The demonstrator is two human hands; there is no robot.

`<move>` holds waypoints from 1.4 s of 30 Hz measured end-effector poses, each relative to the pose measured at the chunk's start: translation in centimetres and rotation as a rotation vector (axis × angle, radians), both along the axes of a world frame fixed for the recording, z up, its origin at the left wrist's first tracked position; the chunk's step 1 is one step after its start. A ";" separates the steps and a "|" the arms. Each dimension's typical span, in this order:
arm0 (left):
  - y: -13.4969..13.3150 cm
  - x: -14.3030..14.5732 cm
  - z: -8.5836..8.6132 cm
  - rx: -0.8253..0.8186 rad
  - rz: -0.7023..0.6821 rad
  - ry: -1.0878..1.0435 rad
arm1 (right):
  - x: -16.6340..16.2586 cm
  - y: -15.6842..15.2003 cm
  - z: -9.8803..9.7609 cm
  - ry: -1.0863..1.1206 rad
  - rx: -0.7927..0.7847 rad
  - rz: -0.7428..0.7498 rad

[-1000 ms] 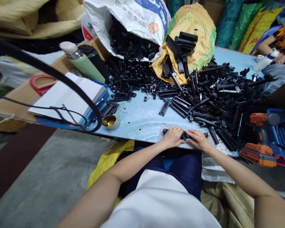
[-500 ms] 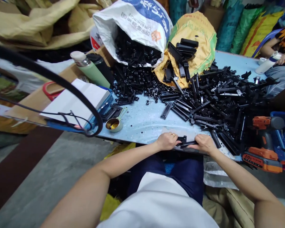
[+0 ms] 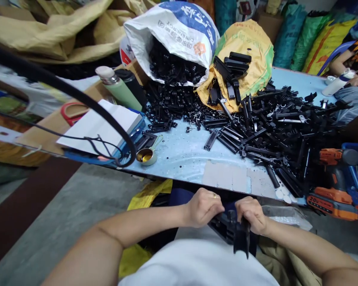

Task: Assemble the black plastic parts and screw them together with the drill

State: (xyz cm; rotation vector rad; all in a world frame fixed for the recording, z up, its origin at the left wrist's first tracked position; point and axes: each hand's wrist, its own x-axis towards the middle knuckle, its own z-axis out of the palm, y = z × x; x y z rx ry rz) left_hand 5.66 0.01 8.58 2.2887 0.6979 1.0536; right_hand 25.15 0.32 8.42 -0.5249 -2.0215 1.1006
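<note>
Reference landmark: pile of black parts on the blue counter. Left hand and right hand both clenched on a black piece, which lies off the counter, on the person's side of the pile, in front of the white shirt. The piece spans the gap between the two fists; its end under the right hand is curved and points toward the person. One part or two joined: cannot tell, fingers cover the grips. Grey patches on the counter surface, on the near side of the pile. Orange drill: right of the pile, near side. Metal cup with amber contents: left of the pile. Yellow sack: behind the pile, black pieces lying on it.
</note>
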 end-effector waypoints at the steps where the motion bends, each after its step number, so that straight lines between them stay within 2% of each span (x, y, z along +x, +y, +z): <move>1: 0.5 -0.2 -0.4 -0.022 0.021 0.100 | 0.2 0.4 -0.7 -0.062 0.025 -0.063; 3: 2.0 -0.7 -1.0 -0.100 0.142 0.378 | 0.5 1.7 -1.6 -0.317 0.082 -0.205; 5: 3.5 -0.9 -1.4 -0.196 0.319 0.690 | 0.7 3.1 -1.9 -0.699 0.127 -0.333; 7: 4.8 -0.8 -1.7 -0.247 0.457 0.910 | 0.3 4.2 -1.7 -1.045 0.188 -0.381; 9: 5.4 -0.5 -1.8 -0.250 0.498 0.994 | -0.5 4.8 -1.3 -1.194 0.302 -0.372; 13: 5.4 0.0 -1.8 -0.211 0.507 0.973 | -2.0 5.3 -0.8 -1.104 0.611 -0.242; 16: 5.2 0.1 -1.8 -0.192 0.476 0.937 | -2.3 5.7 -1.0 -1.069 0.690 -0.150; 22: 5.5 -0.2 -2.2 -0.181 0.452 0.886 | -1.2 6.0 -1.3 -0.893 0.724 -0.119; 24: 5.7 -0.6 -2.4 -0.108 0.443 0.842 | -0.2 6.0 -0.9 -0.886 0.719 -0.142; 26: 5.6 -1.4 -2.5 0.042 0.398 0.756 | 1.2 5.7 -0.1 -0.911 0.719 -0.181; 28: 5.0 -2.1 -2.4 0.212 0.312 0.643 | 2.4 5.3 0.9 -0.879 0.725 -0.186; 30: 3.9 -2.6 -2.0 0.330 0.185 0.498 | 3.0 4.5 2.0 -0.740 0.704 -0.095; 33: 1.6 -2.6 -1.2 0.357 -0.013 0.218 | 2.2 2.8 2.9 -0.402 0.564 0.080; 35: 0.2 -2.0 -0.8 0.285 -0.071 0.068 | 0.6 1.4 2.3 -0.208 0.443 0.148; 37: -0.9 -1.2 -0.8 0.218 -0.086 -0.032 | -1.4 -0.1 0.3 -0.087 0.344 0.123; 39: -1.6 -0.4 -1.4 0.212 -0.048 -0.097 | -3.7 -1.5 -2.4 -0.099 0.289 -0.012; 42: -1.7 0.2 -3.3 0.311 0.046 -0.096 | -6.1 -1.8 -6.1 -0.333 0.274 -0.291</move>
